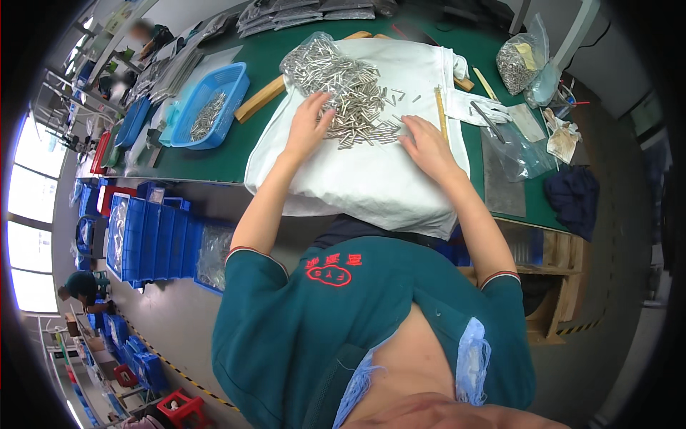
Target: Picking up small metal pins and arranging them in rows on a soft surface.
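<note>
A heap of small metal pins (357, 100) spreads over a white cloth (336, 175) on the table, spilling from a clear plastic bag (307, 48) at its far left. My left hand (310, 127) rests at the heap's left edge, fingers apart and touching the pins. At the right edge of the heap, my right hand (427, 146) lies with its fingers stretched toward a few loose pins. Neither hand visibly holds anything. Pins beneath my fingertips are hidden.
A blue basket (236, 80) with more pins stands left on the green table (207, 163), beside a wooden bar (261, 99). To the right lie a brass-coloured strip (441, 114), a white glove (475, 107) and a filled plastic bag (516, 68). Blue crates (161, 239) stand below left.
</note>
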Demonstrator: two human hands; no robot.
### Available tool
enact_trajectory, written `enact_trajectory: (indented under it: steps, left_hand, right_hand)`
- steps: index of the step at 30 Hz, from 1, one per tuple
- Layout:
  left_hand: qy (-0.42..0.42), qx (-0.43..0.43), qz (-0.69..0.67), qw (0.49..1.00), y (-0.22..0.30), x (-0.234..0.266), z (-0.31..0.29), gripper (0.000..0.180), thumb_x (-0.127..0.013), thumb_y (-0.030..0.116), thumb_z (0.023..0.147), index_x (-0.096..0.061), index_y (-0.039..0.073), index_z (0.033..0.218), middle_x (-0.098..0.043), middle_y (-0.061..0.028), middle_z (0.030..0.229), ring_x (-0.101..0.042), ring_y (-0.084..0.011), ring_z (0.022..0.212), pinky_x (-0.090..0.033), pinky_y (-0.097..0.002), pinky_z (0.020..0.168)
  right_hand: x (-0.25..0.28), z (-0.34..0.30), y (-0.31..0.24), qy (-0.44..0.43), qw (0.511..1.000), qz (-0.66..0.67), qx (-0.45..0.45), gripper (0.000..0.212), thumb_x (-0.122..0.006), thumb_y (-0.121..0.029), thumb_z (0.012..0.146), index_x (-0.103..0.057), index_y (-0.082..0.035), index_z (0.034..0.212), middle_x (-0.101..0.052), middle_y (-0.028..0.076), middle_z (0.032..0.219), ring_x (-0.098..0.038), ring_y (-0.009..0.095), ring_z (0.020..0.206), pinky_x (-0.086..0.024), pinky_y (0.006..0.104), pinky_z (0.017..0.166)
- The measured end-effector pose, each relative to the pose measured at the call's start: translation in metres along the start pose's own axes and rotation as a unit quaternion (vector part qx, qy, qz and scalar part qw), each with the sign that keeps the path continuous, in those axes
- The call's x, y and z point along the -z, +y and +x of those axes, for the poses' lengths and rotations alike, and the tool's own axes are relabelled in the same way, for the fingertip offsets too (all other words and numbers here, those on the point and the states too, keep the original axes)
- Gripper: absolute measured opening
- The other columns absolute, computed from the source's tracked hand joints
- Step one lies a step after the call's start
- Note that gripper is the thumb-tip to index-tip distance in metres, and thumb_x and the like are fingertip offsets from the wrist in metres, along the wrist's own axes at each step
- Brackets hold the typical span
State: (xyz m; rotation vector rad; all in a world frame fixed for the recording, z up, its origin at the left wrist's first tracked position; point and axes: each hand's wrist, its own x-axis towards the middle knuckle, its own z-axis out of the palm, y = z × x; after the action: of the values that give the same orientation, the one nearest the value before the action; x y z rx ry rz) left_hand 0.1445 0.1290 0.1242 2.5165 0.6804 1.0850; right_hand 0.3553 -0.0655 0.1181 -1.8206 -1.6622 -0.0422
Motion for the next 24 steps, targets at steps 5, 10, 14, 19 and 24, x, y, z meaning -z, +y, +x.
enact_trajectory:
  steps: [5, 10, 14, 19, 24]
  left_hand:
    - [-0.094, 0.089, 0.174, 0.976, -0.016, -0.008, -0.020, 0.074, -0.060, 0.052, 0.084, -0.050, -0.011, 0.120, -0.053, -0.0286, 0.123, -0.050, -0.0397, 0.115, -0.038, -0.0476, 0.099]
    - [-0.102, 0.056, 0.134, 0.984, 0.025, -0.037, -0.026, 0.069, -0.063, 0.040, 0.086, -0.044, -0.010, 0.130, -0.043, -0.0324, 0.135, -0.042, -0.0427, 0.127, -0.035, -0.0432, 0.107]
    - [-0.104, 0.020, -0.055, 0.993, 0.022, -0.027, -0.036, 0.068, -0.065, 0.037, 0.086, -0.043, -0.008, 0.133, -0.041, -0.0312, 0.138, -0.039, -0.0422, 0.130, -0.033, -0.0427, 0.109]
    - [-0.070, 0.015, 0.009, 0.997, 0.009, 0.020, -0.070, 0.068, -0.064, 0.042, 0.086, -0.044, 0.001, 0.137, -0.042, -0.0264, 0.139, -0.038, -0.0395, 0.132, -0.030, -0.0472, 0.109]
    - [-0.130, 0.014, 0.084, 0.988, -0.020, 0.071, -0.099, 0.068, -0.060, 0.051, 0.085, -0.047, 0.010, 0.137, -0.044, -0.0226, 0.139, -0.038, -0.0363, 0.132, -0.030, -0.0498, 0.108]
  right_hand:
    - [-0.024, 0.021, -0.013, -0.088, 0.987, -0.104, -0.080, 0.067, -0.053, -0.044, 0.092, -0.040, 0.004, 0.137, -0.042, 0.029, 0.138, -0.037, 0.042, 0.132, -0.028, 0.0476, 0.110]
    - [-0.065, 0.040, -0.022, -0.036, 0.994, -0.042, -0.091, 0.064, -0.047, -0.046, 0.096, -0.043, 0.005, 0.135, -0.047, 0.026, 0.135, -0.041, 0.039, 0.130, -0.029, 0.0492, 0.109]
    - [-0.078, 0.055, -0.041, 0.047, 0.967, 0.236, -0.085, 0.050, -0.046, -0.035, 0.098, -0.050, 0.006, 0.128, -0.050, 0.025, 0.132, -0.045, 0.036, 0.127, -0.033, 0.0413, 0.107]
    - [-0.063, 0.087, 0.026, 0.146, 0.984, 0.058, -0.080, 0.047, -0.048, -0.034, 0.098, -0.053, 0.005, 0.125, -0.055, 0.025, 0.126, -0.049, 0.037, 0.122, -0.036, 0.0398, 0.105]
    - [-0.060, 0.084, 0.042, 0.043, 0.988, -0.024, -0.148, 0.055, -0.047, -0.042, 0.096, -0.056, 0.005, 0.122, -0.057, 0.025, 0.123, -0.052, 0.038, 0.118, -0.040, 0.0403, 0.101]
